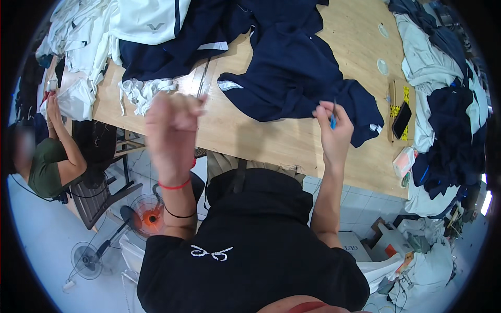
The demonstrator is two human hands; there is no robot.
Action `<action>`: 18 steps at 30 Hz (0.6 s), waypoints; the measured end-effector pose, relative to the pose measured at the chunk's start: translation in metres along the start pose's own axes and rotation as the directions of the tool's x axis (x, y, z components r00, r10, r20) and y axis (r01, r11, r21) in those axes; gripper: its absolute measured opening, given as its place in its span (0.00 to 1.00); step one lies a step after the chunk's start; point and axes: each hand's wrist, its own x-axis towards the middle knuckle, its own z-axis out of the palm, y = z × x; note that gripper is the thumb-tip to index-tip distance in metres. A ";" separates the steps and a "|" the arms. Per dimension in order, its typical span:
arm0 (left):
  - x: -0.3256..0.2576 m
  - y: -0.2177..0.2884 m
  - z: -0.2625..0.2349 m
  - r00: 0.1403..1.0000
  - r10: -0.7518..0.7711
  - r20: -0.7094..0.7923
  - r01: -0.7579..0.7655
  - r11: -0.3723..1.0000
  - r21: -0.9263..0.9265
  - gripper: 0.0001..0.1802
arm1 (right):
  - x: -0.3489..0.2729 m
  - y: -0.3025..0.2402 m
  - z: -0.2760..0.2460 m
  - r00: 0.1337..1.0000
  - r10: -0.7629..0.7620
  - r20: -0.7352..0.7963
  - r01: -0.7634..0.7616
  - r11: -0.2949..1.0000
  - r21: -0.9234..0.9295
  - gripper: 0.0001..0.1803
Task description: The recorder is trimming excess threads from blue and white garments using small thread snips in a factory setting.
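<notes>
My left hand (173, 117) is raised near the table's front edge, blurred by motion. Its fingers look curled in, and whatever they may hold is too smeared to make out. In my right hand (336, 130) is a pair of small blue-handled snips (333, 122), the thin dark tip pointing up between closed fingers. Just beyond that hand a navy garment (292, 73) lies loosely spread on the wooden table (219, 122). White patches show at its left end and its lower right corner. My left hand is apart from the cloth.
White ties or strips (143, 94) lie beyond my left hand. More navy cloth (156, 60) and a white garment (148, 23) are piled behind. At right sit a phone (401, 120) on a cardboard box (409, 94) and heaped clothes (451, 130). A co-worker (52, 161) sits at left near floor fans (87, 259).
</notes>
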 end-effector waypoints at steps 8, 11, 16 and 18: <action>-0.047 -0.149 -0.003 0.577 -0.793 0.195 0.612 0.578 0.540 0.27 | 0.054 0.015 0.048 0.998 -0.014 0.062 0.032 0.958 -0.287 0.13; -0.039 -0.168 0.034 0.379 -0.848 0.369 0.912 0.277 -0.302 0.22 | 0.035 -0.012 0.039 0.989 -0.119 0.085 0.122 0.992 -0.036 0.11; -0.012 -0.157 0.073 0.729 -0.655 0.199 0.588 0.449 -0.673 0.15 | -0.011 -0.063 0.028 0.990 -0.031 -0.140 0.068 0.960 0.272 0.11; -0.002 -0.133 0.080 0.776 -0.622 0.107 0.531 0.552 -0.643 0.12 | -0.023 -0.069 0.024 0.973 -0.063 -0.221 0.122 0.957 0.263 0.11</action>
